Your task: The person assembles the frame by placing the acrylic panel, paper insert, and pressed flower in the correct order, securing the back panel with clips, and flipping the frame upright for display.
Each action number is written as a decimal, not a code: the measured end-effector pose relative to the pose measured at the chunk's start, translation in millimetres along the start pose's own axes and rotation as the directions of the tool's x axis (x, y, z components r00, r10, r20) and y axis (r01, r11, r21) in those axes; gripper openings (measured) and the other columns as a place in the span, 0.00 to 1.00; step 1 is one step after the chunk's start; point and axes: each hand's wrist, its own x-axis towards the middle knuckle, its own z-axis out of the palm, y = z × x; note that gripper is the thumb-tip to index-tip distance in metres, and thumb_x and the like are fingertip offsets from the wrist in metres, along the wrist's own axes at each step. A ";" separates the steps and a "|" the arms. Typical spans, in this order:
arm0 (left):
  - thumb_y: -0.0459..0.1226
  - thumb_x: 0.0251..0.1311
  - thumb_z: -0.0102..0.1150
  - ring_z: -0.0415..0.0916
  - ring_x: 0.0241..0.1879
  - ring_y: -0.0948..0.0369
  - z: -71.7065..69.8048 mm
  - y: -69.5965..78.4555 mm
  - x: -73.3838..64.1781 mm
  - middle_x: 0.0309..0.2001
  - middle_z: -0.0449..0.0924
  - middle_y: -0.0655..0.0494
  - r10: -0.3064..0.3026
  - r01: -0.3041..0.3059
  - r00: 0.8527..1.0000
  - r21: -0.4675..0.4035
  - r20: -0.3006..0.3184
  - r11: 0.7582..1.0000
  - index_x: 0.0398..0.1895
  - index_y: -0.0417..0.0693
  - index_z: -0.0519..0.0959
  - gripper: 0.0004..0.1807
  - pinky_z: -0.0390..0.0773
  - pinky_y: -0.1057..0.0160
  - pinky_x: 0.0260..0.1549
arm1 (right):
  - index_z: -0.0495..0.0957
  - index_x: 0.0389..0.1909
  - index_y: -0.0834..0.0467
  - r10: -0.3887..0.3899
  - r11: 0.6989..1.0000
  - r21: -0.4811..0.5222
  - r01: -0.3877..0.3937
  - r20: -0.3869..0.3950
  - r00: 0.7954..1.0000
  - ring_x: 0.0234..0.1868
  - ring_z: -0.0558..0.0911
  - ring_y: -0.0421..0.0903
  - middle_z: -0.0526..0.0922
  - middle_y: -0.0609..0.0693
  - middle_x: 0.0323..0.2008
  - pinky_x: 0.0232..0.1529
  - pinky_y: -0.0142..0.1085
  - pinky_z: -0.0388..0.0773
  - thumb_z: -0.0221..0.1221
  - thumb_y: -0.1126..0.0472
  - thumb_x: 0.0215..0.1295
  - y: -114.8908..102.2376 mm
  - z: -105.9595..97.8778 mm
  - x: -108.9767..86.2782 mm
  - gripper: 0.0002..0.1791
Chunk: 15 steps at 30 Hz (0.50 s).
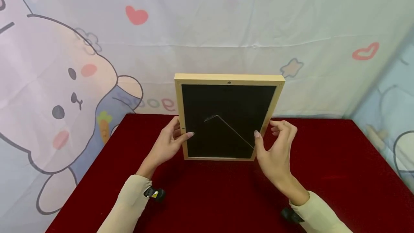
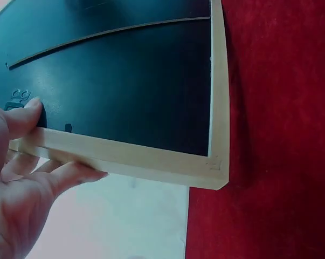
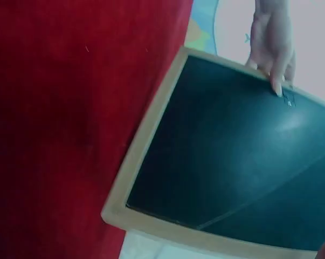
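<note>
A photo frame (image 1: 228, 100) stands with its black back toward me, its pale wooden border around it and its lower edge close over the red cloth. A thin slanted line (image 1: 236, 132) crosses the backing. My left hand (image 1: 165, 147) grips the left side, thumb on the backing and fingers behind the border. In the left wrist view, that thumb (image 2: 28, 114) lies beside a small metal hanger (image 2: 16, 100). On the right side, my right hand (image 1: 277, 155) pinches the border, thumb in front and fingertips at the outer edge. The frame's front is hidden.
Red cloth (image 1: 323, 168) covers the table around the frame. Behind it hangs a pale printed backdrop (image 1: 226, 28) with hearts and a large cartoon animal at left. Dark devices are strapped to my left wrist (image 1: 155, 192) and right wrist (image 1: 291, 215).
</note>
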 end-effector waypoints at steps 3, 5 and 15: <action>0.45 0.65 0.61 0.76 0.63 0.49 -1.3 -3.9 3.9 0.65 0.74 0.54 -0.022 0.022 1.000 0.002 0.005 1.000 0.66 0.66 0.64 0.28 0.79 0.46 0.56 | 0.72 0.48 0.69 -0.088 0.996 -0.010 0.089 0.075 0.993 0.43 0.72 0.50 0.74 0.61 0.47 0.47 0.28 0.68 0.61 0.71 0.59 2.1 4.9 -7.1 0.16; 0.46 0.65 0.61 0.75 0.64 0.49 -2.4 -7.0 7.2 0.67 0.72 0.55 -0.037 0.037 0.999 0.000 0.005 0.999 0.68 0.69 0.62 0.30 0.79 0.46 0.56 | 0.76 0.47 0.67 -0.119 0.992 -0.022 0.124 0.164 0.979 0.33 0.74 0.47 0.79 0.58 0.46 0.39 0.24 0.70 0.62 0.71 0.60 3.8 8.3 -11.2 0.14; 0.40 0.67 0.60 0.74 0.64 0.48 -6.5 -10.0 16.0 0.69 0.69 0.52 -0.069 0.070 0.997 -0.057 0.025 0.996 0.74 0.67 0.57 0.36 0.77 0.45 0.59 | 0.75 0.54 0.62 0.036 0.996 -0.088 -0.004 0.372 0.928 0.49 0.82 0.52 0.80 0.55 0.52 0.51 0.47 0.83 0.62 0.62 0.65 4.4 22.6 -16.4 0.18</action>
